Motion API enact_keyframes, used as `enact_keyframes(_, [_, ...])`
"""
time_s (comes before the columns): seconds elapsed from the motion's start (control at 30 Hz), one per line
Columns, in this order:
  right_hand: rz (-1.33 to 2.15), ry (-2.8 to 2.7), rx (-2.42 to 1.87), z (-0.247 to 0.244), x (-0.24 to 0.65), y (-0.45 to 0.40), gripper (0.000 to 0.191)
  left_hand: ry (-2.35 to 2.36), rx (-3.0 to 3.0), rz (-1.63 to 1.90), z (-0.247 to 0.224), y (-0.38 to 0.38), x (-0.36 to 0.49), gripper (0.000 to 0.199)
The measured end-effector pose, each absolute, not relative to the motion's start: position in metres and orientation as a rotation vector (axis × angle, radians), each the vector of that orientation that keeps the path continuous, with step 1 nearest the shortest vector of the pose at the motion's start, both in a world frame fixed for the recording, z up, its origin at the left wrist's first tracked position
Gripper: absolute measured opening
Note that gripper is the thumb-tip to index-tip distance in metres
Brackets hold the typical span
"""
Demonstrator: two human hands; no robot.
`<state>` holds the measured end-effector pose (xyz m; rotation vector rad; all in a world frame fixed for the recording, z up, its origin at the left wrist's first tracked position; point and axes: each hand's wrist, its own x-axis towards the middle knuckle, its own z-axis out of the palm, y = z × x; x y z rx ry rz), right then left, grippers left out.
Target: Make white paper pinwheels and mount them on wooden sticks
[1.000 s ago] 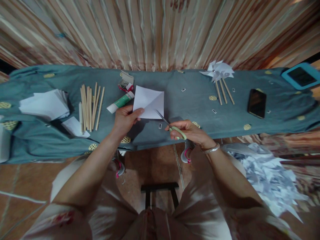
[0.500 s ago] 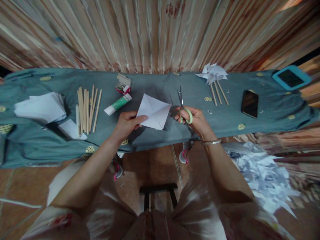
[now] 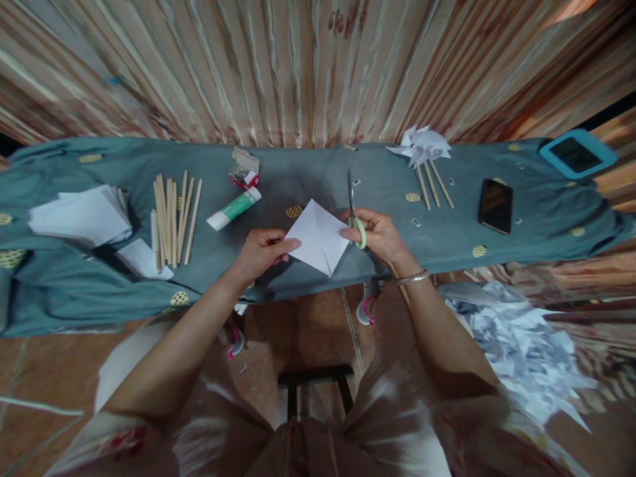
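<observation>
A square of white paper (image 3: 318, 232) with creases and a slit at its near corner is held above the table. My left hand (image 3: 265, 254) pinches its left corner between thumb and fingers. My right hand (image 3: 376, 237) grips scissors (image 3: 358, 232) with pale green handles, blades pointing away from me. That hand's thumb also rests on the paper's right corner. To the left of the paper lie a green and white glue stick (image 3: 234, 208) and a small open red box (image 3: 244, 176) with small items inside.
Several wooden sticks (image 3: 173, 218) and a paper stack (image 3: 82, 213) lie at the left of the cloth-covered table (image 3: 318, 172). Paper pinwheels (image 3: 423, 146) on sticks, a phone (image 3: 495, 205) and a blue-framed tablet (image 3: 578, 154) are at the right. A heap of white paper pieces (image 3: 527, 351) sits below.
The paper has turned and shifted right and nearer. My right hand has moved slightly left, bringing its thumb onto the paper's right corner. The scissor blades now look closed together.
</observation>
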<state>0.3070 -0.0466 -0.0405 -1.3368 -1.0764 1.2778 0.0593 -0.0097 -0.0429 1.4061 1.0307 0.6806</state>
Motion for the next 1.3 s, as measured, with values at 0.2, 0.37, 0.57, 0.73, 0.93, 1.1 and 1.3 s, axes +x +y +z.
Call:
enact_keyframes(0.2, [1.201,-1.027,-1.35,-0.038,0.312,-0.047,0.042,1.052,1.395,0.74,-0.033,-0.004,0.053,0.028])
enact_keyframes(0.37, [1.157,-0.811,-1.293,-0.041,0.309,-0.043,0.04,1.102,1.18,0.957,-0.039,0.001,0.053,0.023])
enact_keyframes(0.57, [1.186,-0.428,-1.205,-0.05,0.275,-0.037,0.04,0.927,1.06,0.98,-0.049,-0.019,0.079,0.049])
enact_keyframes(0.73, [1.264,-0.383,-1.132,-0.048,0.245,-0.035,0.039,0.931,1.052,0.977,-0.049,-0.033,0.097,0.053])
enact_keyframes(0.93, [1.33,-0.403,-1.089,-0.043,0.22,-0.035,0.041,0.974,0.947,1.13,-0.052,-0.028,0.102,0.052])
enact_keyframes(1.1, [1.415,-0.526,-1.125,-0.044,0.21,-0.038,0.047,1.047,0.824,1.23,-0.057,-0.015,0.098,0.047])
enact_keyframes(1.3, [1.462,-0.778,-1.224,-0.035,0.218,-0.05,0.051,1.052,0.747,1.26,-0.048,-0.006,0.085,0.043])
